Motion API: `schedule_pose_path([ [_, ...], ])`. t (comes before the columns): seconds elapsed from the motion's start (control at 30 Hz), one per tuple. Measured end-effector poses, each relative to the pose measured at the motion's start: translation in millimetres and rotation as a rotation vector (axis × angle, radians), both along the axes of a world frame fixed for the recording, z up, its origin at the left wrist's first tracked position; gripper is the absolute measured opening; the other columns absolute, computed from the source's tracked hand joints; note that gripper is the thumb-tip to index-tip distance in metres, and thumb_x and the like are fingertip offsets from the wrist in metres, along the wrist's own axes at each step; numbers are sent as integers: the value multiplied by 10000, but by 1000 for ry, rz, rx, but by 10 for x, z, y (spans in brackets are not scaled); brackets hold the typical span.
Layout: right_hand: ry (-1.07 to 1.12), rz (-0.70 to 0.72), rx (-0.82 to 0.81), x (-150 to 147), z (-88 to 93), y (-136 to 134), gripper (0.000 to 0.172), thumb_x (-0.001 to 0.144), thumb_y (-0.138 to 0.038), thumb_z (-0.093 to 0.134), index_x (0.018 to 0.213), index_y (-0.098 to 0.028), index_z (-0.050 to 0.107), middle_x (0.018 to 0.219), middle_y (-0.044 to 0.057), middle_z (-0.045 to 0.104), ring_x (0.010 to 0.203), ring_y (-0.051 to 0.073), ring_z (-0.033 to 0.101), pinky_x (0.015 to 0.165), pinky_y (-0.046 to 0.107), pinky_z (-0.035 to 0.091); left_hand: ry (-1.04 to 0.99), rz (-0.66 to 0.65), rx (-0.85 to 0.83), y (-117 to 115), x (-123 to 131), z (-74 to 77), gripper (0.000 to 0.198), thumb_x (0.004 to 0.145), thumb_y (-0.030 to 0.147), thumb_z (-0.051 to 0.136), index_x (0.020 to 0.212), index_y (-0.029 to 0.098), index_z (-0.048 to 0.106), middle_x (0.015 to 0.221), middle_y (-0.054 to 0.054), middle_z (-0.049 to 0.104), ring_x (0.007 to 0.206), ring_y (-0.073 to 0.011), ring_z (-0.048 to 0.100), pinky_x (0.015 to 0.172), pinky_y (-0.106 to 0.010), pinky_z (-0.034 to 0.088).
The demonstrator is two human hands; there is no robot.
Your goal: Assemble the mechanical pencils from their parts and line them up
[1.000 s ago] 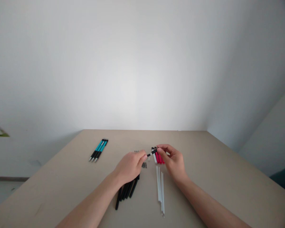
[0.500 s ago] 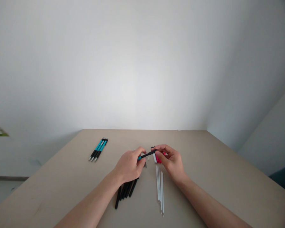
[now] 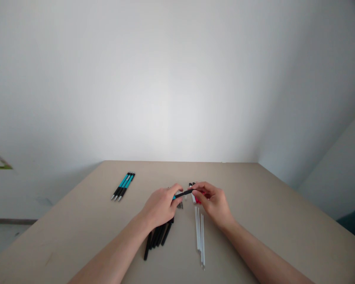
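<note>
My left hand and my right hand meet above the middle of the beige table, both pinching one pen with a black barrel and a bit of teal at its left end. The left hand grips the teal end, the right fingertips hold the other end. Under the left hand lies a bundle of black pen barrels. Several white refills lie below the right hand. Red and white pen caps lie partly hidden behind the right fingers.
Three finished teal and black pens lie side by side at the far left of the table. Small dark parts sit between the hands. A white wall rises behind the table, whose right edge runs off diagonally.
The piece between my hands was short and black a second ago. It now reads as a longer black barrel with teal at the left hand. Both hands stayed almost in place.
</note>
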State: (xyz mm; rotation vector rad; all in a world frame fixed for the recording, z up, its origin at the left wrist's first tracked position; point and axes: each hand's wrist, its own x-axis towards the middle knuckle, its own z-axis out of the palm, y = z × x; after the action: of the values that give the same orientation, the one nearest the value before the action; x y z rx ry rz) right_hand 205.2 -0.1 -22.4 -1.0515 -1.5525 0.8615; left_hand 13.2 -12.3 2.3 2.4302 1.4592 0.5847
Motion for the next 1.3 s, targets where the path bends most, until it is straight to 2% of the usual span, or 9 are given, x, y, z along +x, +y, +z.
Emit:
schedule_pose_path([
  [0.2,2,0,-80,12,-50,46,229,749,-366,642,806,-149,688,688,38,661,563,145,584,538,272,526,67,-16,5,-1,2,3,217,910,316,412,1092,273,523,904,-36,695,788,-218,644,644,-266,409],
  [0.47,-30,69,-133,21,-20,30,231,771,-367,618,787,-142,669,702,58,700,617,164,620,580,272,508,70,-42,9,4,-13,-23,211,910,310,414,1088,274,521,916,-29,697,805,-214,648,653,-260,417],
  [0.7,-219,110,47,-52,23,-25,221,796,-341,612,913,-171,688,715,25,677,590,141,564,559,249,437,34,-114,26,-2,13,-8,270,933,333,372,1095,252,572,906,-38,695,817,-196,642,680,-261,438],
  [0.9,-241,116,82,-72,23,-42,232,814,-370,591,821,-170,708,627,13,628,526,124,496,493,230,378,62,-90,37,7,5,1,405,938,444,322,894,210,648,790,-62,691,740,-198,641,633,-263,428],
  [1.13,-203,139,20,-92,51,-89,183,794,-322,593,751,-157,659,562,-15,540,486,104,422,471,221,316,104,-93,48,24,1,-12,480,926,501,322,820,199,679,745,-82,701,686,-204,644,581,-261,384],
  [1.3,-182,154,33,-100,47,-98,153,787,-295,594,735,-157,635,581,-13,530,516,109,430,490,223,323,92,-118,45,38,-10,-45,489,912,526,348,786,204,694,727,-80,704,657,-190,642,557,-251,355],
])
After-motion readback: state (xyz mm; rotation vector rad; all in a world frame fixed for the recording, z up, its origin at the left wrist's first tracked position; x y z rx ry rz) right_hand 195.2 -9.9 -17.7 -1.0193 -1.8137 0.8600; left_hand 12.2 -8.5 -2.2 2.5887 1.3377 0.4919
